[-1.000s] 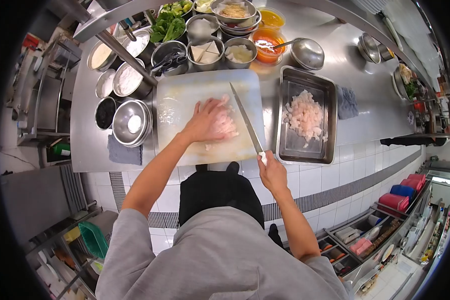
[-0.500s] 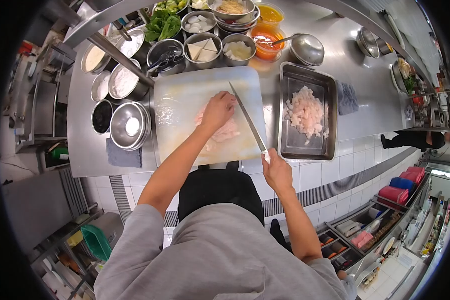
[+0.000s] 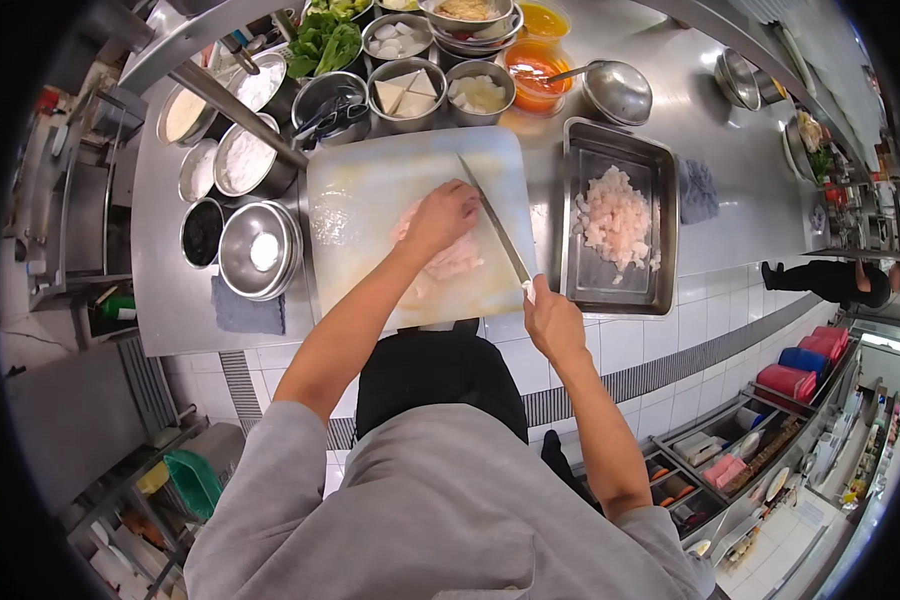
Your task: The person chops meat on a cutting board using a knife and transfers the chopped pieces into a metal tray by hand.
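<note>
Pale pink raw meat [image 3: 456, 262], which looks like chicken, lies on a white cutting board [image 3: 350, 265]. My left hand [image 3: 440, 218] presses on it with curled fingers and hides part of it. In my right hand [image 3: 554, 322] is the white handle of a long kitchen knife [image 3: 500, 225]. Its blade slants up and left across the right part of the board, with the edge close to my left fingertips. To the right of the board, a metal tray [image 3: 669, 225] holds a heap of diced pale meat [image 3: 615, 215].
Behind the board stand metal bowls, one with white triangular pieces [image 3: 407, 93], and an orange liquid container [image 3: 536, 85] with a ladle. Stacked bowls [image 3: 258, 250] and a grey cloth [image 3: 248, 307] lie left. A metal post [image 3: 240, 112] rises there. Another person [image 3: 830, 283] stands far right.
The knife handle and my right hand have shifted slightly up. My left hand stays on the meat, a touch further right. The view has moved a little.
</note>
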A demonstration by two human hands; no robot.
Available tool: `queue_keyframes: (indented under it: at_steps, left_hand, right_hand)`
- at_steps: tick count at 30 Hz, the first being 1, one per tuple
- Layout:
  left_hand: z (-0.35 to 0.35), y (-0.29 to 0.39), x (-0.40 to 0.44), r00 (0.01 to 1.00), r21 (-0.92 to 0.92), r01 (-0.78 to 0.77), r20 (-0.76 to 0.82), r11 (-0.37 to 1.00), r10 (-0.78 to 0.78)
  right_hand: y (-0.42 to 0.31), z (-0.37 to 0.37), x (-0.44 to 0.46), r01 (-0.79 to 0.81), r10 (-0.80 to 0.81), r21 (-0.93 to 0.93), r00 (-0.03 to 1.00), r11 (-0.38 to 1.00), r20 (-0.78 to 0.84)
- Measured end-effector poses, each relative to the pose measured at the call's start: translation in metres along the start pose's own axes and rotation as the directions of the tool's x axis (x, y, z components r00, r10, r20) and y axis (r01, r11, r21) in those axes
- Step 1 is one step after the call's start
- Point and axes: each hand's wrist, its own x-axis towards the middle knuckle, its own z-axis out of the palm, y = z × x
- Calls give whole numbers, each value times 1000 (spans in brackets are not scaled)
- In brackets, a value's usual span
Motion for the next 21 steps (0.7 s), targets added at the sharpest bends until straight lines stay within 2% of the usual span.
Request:
queue_keyframes:
  at_steps: [4,6,8,10,13,15,18,21]
  left_hand:
    - [2,-13,-2,996,57,-64,-50,996,67]
    - [6,-14,-1,997,130,-47,69,990,39]
    - [5,-11,-5,996,138,-29,86,990,17]
    - [1,-9,0,997,153,-18,72,988,7]
    - [-4,-4,-11,997,56,-47,62,997,43]
    - [-7,0,-25,955,127,34,-297,991,6]
    - [-4,-4,-40,929,231,102,-371,968,-9]
    - [0,0,-41,918,244,99,-397,965,6]
  right_hand:
    - [-3,-25,-29,26,-23,-48,998,998,60]
    - [-3,-14,-31,3,-1,-23,997,1000,72]
    - [1,9,-30,-37,36,5,995,999,93]
    - [-1,26,-7,-20,18,43,999,999,38]
    - [-4,14,-8,-15,15,7,1000,1000,23]
    - [-6,-4,-11,-2,2,-4,1000,1000,22]
    - [-14,-17,-25,7,-6,-12,997,1000,79]
    - [-17,-25,-31,69,-66,-32,992,997,109]
